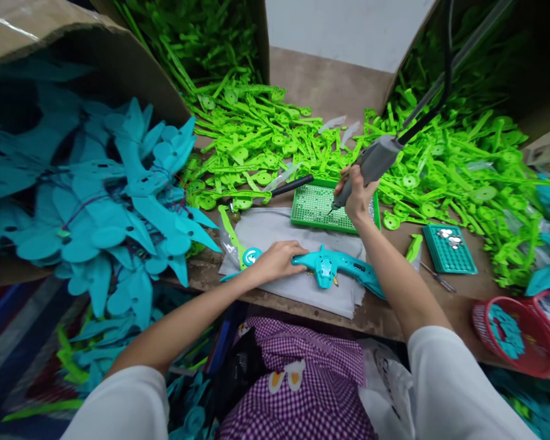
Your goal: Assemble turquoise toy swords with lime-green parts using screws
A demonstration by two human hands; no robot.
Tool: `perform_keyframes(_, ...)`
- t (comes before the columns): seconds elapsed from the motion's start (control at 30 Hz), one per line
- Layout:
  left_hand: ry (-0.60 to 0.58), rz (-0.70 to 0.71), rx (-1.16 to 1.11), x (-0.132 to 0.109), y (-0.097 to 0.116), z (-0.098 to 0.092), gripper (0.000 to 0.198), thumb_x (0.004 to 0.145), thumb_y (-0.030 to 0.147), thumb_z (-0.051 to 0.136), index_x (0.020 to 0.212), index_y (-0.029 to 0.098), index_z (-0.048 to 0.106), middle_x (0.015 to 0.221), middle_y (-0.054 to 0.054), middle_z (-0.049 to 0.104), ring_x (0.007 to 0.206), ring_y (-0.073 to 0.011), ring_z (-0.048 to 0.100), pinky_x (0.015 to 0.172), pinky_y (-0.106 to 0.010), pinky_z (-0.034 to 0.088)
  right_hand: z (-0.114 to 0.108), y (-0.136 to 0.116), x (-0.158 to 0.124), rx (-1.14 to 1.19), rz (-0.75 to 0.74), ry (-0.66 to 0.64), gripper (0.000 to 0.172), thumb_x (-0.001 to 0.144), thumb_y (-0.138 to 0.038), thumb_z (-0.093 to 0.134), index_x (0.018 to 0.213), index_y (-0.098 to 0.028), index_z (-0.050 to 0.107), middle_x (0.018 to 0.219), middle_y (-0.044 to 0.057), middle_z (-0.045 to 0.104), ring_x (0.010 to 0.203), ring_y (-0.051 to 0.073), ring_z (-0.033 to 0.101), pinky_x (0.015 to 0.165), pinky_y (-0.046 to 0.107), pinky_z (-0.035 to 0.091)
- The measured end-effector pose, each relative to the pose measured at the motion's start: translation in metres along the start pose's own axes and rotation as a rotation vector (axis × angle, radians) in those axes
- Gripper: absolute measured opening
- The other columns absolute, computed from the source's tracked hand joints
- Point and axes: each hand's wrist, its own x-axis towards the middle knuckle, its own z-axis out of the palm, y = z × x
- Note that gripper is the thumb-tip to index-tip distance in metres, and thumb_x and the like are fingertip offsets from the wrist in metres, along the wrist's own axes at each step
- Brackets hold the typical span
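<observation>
Left hand (275,260) presses flat on the teal toy (330,266), holding it on the grey cloth (279,229). Right hand (358,195), beyond the cloth, grips the electric screwdriver (371,164) over the green tray (314,205).

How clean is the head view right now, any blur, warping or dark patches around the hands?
Head view: sharp at the centre, where the left hand presses the teal toy and the right hand holds the electric screwdriver; even light, no glare there; edges bow strongly, wide-angle; the cardboard box interior and the top right corner are dark.
</observation>
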Motion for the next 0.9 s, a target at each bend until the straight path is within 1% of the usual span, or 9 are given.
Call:
perform_keyframes(0.27, -0.003, 0.002, -0.023, -0.0002, -0.0017, 0.0012, 0.037, 0.078, 0.027, 0.066, 0.114, 0.017, 0.065, 0.106, -0.009, 0.068, 0.097, -0.0214, 0.064, 0.09, -0.035, 0.048, 0.0016, 0.0003, -0.0028, -0.055, 0.012, -0.022, 0.037, 0.076, -0.058, 0.06, 0.071, -0.021, 0.055, 0.048, -0.008, 0.049, 0.035, 0.007, 0.048, 0.035, 0.022, 0.037)
perform_keyframes(0.53, 0.005, 0.018, -0.019, -0.0001, -0.0018, 0.0013, 0.034, 0.078, 0.026, 0.066, 0.111, 0.02, 0.066, 0.106, -0.008, 0.068, 0.096, -0.0209, 0.064, 0.089, -0.035, 0.048, 0.0009, -0.0063, -0.0018, -0.086, 0.05, 0.005, 0.041, 0.072, -0.062, 0.06, 0.071, -0.021, 0.056, 0.049, -0.007, 0.05, 0.037, 0.008, 0.049, 0.037, 0.023, 0.04)
perform_keyframes(0.7, 0.003, 0.016, -0.014, -0.0008, -0.001, 0.0006, 0.034, 0.078, 0.027, 0.066, 0.111, 0.017, 0.066, 0.105, -0.009, 0.068, 0.096, -0.021, 0.064, 0.089, -0.034, 0.048, 0.0022, -0.0044, -0.0011, -0.1, 0.059, -0.01, 0.042, 0.074, -0.063, 0.058, 0.069, -0.021, 0.055, 0.046, -0.007, 0.049, 0.036, 0.008, 0.048, 0.036, 0.023, 0.038)
perform_keyframes(0.8, 0.001, 0.017, -0.008, -0.0009, -0.0005, 0.0005, 0.035, 0.078, 0.027, 0.066, 0.112, 0.019, 0.065, 0.106, -0.008, 0.068, 0.096, -0.0205, 0.064, 0.089, -0.033, 0.048, 0.0034, -0.0028, -0.0014, -0.085, 0.063, -0.02, 0.041, 0.073, -0.062, 0.06, 0.07, -0.022, 0.054, 0.046, -0.008, 0.049, 0.035, 0.008, 0.048, 0.036, 0.023, 0.037)
perform_keyframes(0.9, 0.004, 0.006, -0.008, -0.0007, 0.0, 0.0004, 0.037, 0.078, 0.026, 0.066, 0.113, 0.017, 0.065, 0.106, -0.009, 0.068, 0.096, -0.021, 0.064, 0.089, -0.034, 0.048, 0.0033, -0.0031, -0.0018, -0.072, 0.056, -0.021, 0.04, 0.073, -0.06, 0.061, 0.07, -0.021, 0.055, 0.045, -0.008, 0.049, 0.035, 0.008, 0.047, 0.035, 0.023, 0.036)
